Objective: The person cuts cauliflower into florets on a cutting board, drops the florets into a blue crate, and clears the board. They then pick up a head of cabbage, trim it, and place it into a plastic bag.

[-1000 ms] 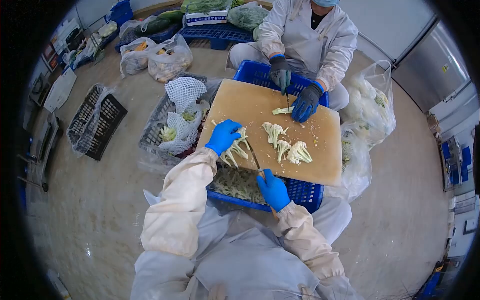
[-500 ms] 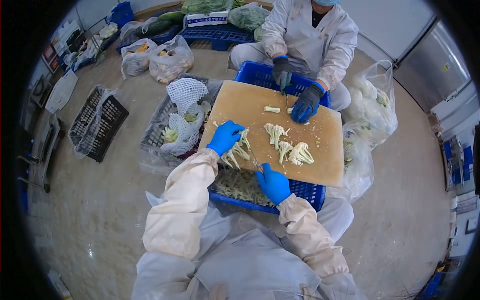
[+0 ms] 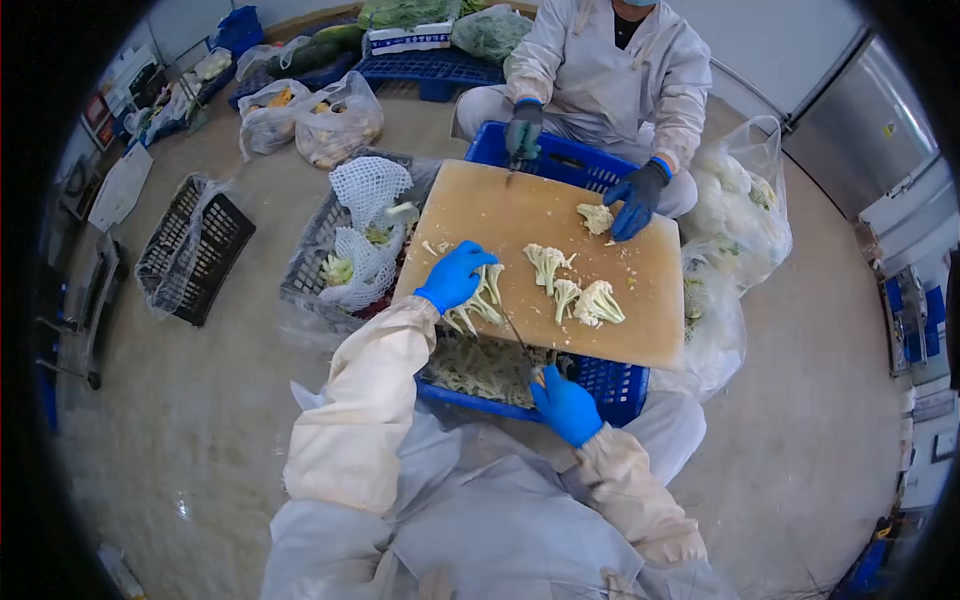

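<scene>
My left hand (image 3: 456, 277), in a blue glove, is closed on a cauliflower floret (image 3: 488, 290) at the left edge of the cutting board (image 3: 560, 345). Its fingertips are partly hidden. Loose stalks hang near the board's edge below it. My right hand (image 3: 570, 408), gloved in blue too, grips a knife (image 3: 521, 338) by its handle, with the blade pointing up and left toward the floret. Several cut florets (image 3: 598, 304) lie mid-board, to the right of my left hand. Under the board, a blue crate (image 3: 610, 388) holds pale cauliflower pieces.
Across the board a co-worker has one dark-gloved hand (image 3: 523, 130) on a knife and the other (image 3: 638, 198) beside a floret (image 3: 595, 217). A netting-filled crate (image 3: 300, 270) stands left. Plastic bags of vegetables (image 3: 735, 200) are at right. A black crate (image 3: 195, 250) sits farther left.
My right hand has drawn the knife down and right, away from the board. My left hand stays nearly in place. The co-worker's hands have moved apart, and a floret now lies by one.
</scene>
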{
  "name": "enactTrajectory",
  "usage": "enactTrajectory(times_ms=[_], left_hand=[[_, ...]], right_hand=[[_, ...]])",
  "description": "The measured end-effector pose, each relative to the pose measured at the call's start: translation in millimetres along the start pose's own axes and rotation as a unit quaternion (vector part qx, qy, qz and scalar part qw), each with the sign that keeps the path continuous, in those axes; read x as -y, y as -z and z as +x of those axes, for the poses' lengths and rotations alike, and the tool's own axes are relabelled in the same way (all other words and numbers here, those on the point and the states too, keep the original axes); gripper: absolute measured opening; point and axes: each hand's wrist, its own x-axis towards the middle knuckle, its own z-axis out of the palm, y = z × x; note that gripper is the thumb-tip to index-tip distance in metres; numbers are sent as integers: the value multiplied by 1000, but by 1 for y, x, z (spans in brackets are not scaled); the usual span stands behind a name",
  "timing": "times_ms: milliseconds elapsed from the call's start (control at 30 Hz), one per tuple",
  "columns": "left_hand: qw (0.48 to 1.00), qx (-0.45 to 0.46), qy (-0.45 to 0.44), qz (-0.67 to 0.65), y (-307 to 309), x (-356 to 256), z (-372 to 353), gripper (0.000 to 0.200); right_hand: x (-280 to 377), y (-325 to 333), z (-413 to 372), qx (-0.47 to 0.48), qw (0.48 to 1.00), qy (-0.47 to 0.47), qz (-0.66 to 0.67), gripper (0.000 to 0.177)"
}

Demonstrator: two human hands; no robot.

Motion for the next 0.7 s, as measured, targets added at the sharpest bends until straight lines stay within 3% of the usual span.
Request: enactTrajectory(times_ms=[33, 133, 167, 233, 267, 367, 400, 467, 700], left_hand=[[1000, 3, -1, -3, 3, -2, -2, 40], [964, 265, -19, -21, 35, -19, 3, 35], [963, 268, -22, -22, 32, -28, 10, 35], [993, 111, 43, -2, 15, -51, 28, 33], [998, 13, -30, 45, -10, -45, 39, 33], [992, -68, -81, 62, -58, -46, 76, 31], [992, -69, -86, 60, -62, -46, 80, 31], [997, 67, -12, 30, -65, -41, 81, 31], [996, 77, 15, 37, -9, -23, 26, 25]], right_hand=[[-1, 10, -16, 11, 1000, -12, 14, 26], [-4, 42, -44, 7, 999, -1, 49, 24], [-5, 43, -45, 5, 999, -5, 50, 24], [-6, 47, -40, -72, 989, -29, 125, 23], [-4, 48, -35, -99, 990, -33, 92, 21], [-14, 40, -18, -138, 987, -22, 77, 22], [-15, 37, -14, -152, 984, -35, 83, 25], [-17, 33, -8, -147, 984, -48, 91, 28], [0, 10, 12, -74, 992, -12, 98, 33]])
